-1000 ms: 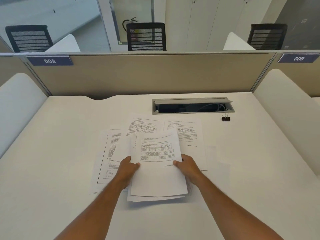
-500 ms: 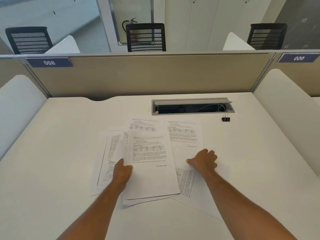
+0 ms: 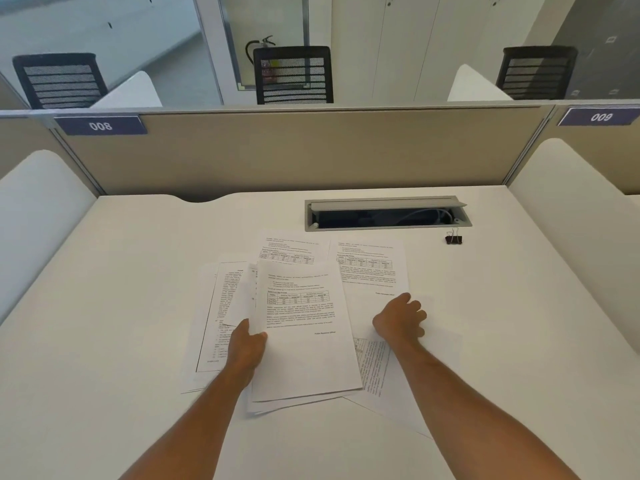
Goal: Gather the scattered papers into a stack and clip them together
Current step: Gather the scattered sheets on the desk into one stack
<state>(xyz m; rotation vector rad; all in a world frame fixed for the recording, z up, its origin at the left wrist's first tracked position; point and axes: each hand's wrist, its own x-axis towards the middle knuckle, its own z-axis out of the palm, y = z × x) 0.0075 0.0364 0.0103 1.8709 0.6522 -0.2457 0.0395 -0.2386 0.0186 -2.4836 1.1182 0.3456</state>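
My left hand [image 3: 246, 344] grips the left edge of a small stack of printed sheets [image 3: 304, 334] lying near the desk's middle. My right hand [image 3: 400, 320] rests with curled fingers on a loose printed sheet [image 3: 369, 268] to the right of the stack; whether it pinches the sheet I cannot tell. More loose sheets lie around: one at the left [image 3: 213, 317], one behind the stack [image 3: 291, 249], one under my right forearm [image 3: 374, 365]. A black binder clip [image 3: 454, 238] stands at the back right, apart from the papers.
The white desk [image 3: 104, 323] is walled by a beige partition [image 3: 294, 150] at the back and white side panels. An open cable tray [image 3: 386, 214] is set into the desk behind the papers, just left of the clip.
My right hand let go of the stack and moved right onto the loose sheet there. The stack went flat in my left hand and a sheet under it came into view.
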